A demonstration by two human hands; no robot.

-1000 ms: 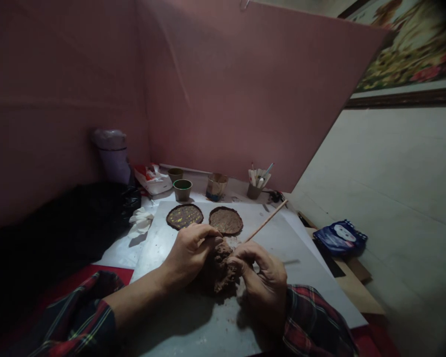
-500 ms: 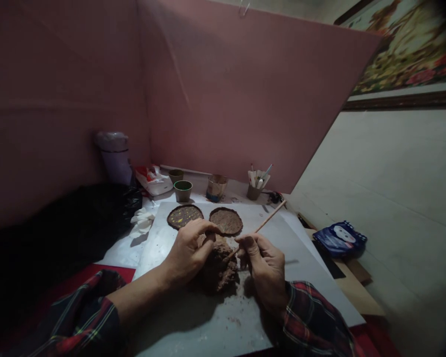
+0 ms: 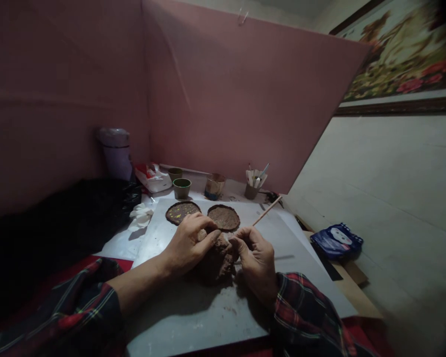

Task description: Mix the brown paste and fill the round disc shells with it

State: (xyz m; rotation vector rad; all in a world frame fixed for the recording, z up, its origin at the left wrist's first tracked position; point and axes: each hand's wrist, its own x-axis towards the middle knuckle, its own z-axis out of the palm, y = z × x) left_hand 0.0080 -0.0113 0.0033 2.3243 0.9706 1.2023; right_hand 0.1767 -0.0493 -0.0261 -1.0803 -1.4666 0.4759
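Observation:
A rough, crumbly brown clay-like lump (image 3: 216, 267) stands on the pale board (image 3: 204, 322) in front of me. My left hand (image 3: 189, 243) curls over its top left side and grips it. In my right hand (image 3: 258, 260) a thin wooden stick (image 3: 268, 210) is pinched between thumb and fingers, its far end slanting up to the right. The stick's lower end is hidden behind the fingers, close against the lump's right side. Just beyond the hands lie two flat brown discs with raised rims: one with yellow specks (image 3: 180, 210), the other plain brown (image 3: 224, 217).
Behind the board stand a green-rimmed cup (image 3: 182, 189), a stained cup (image 3: 214, 186) and a cup of pens (image 3: 251, 191). A crumpled white tissue (image 3: 140, 216) and black plastic (image 3: 78, 218) lie left. A blue packet (image 3: 337, 241) sits at right.
My right hand has moved up and left, nearer the lump's top, and the stick's lower end is now hidden. The left hand keeps its hold. The view has shifted slightly.

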